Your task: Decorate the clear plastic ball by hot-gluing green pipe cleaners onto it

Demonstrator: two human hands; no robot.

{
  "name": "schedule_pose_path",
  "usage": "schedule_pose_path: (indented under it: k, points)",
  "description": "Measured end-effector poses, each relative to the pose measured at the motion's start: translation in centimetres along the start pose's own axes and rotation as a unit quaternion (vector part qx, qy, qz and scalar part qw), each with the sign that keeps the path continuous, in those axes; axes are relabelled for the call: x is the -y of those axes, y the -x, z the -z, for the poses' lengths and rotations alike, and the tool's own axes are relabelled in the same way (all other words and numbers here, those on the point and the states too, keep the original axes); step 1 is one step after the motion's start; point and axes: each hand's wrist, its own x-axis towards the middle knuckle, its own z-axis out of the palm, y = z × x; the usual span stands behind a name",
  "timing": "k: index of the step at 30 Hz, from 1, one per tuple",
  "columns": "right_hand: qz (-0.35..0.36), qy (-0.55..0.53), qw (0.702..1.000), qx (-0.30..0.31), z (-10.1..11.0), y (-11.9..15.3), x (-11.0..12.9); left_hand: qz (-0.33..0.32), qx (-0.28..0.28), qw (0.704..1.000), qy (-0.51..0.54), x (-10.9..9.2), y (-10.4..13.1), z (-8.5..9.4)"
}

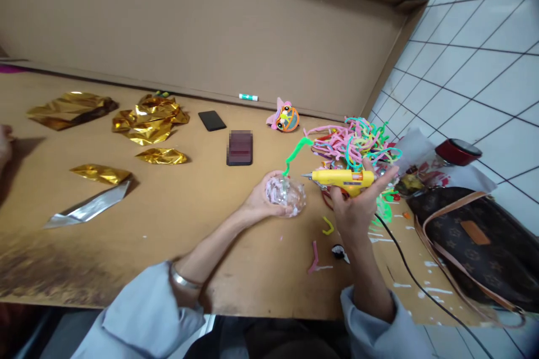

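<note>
My left hand point(266, 202) is wrapped round a clear plastic ball point(295, 197) with whitish stuff inside, held above the table. A bright green pipe cleaner point(298, 150) rises in a bent line from the top of the ball. In my right hand point(356, 207) is a yellow glue gun point(341, 177), its metal nozzle pointing left toward the ball but apart from it. A black cord runs down to the right from the gun. Just behind the gun lies a tangled heap of coloured pipe cleaners point(357, 140), partly hidden by the gun and hand.
Gold foil pieces point(149, 119) lie on the left of the table point(177, 252). A black phone point(212, 120), glue stick point(248, 97) and decorated ball point(284, 119) sit toward the cardboard wall point(210, 28). A brown handbag point(480, 247) stands right. Another person's hand point(5, 146) shows far left.
</note>
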Motion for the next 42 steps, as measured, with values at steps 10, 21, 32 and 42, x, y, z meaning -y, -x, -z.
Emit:
schedule_pose_path:
  k: [10, 21, 32, 42]
  points:
    - [-0.026, 0.082, 0.996, 0.029, 0.1, 0.2, -0.4, -0.016, 0.007, 1.000, 0.009, -0.2, -0.1, 0.1]
    - [0.075, 0.114, 0.990, 0.019, -0.8, 0.6, -0.9, -0.005, 0.030, 0.999, -0.044, -0.2, 0.5, -0.6]
    - [0.079, 0.144, 0.986, 0.029, -0.8, 0.7, -0.9, -0.013, 0.051, 0.998, -0.041, -0.3, 0.7, -1.2]
    - [0.082, 0.154, 0.984, 0.045, -0.5, 0.3, -1.2, -0.022, 0.047, 0.997, -0.058, -0.3, 0.6, -0.7]
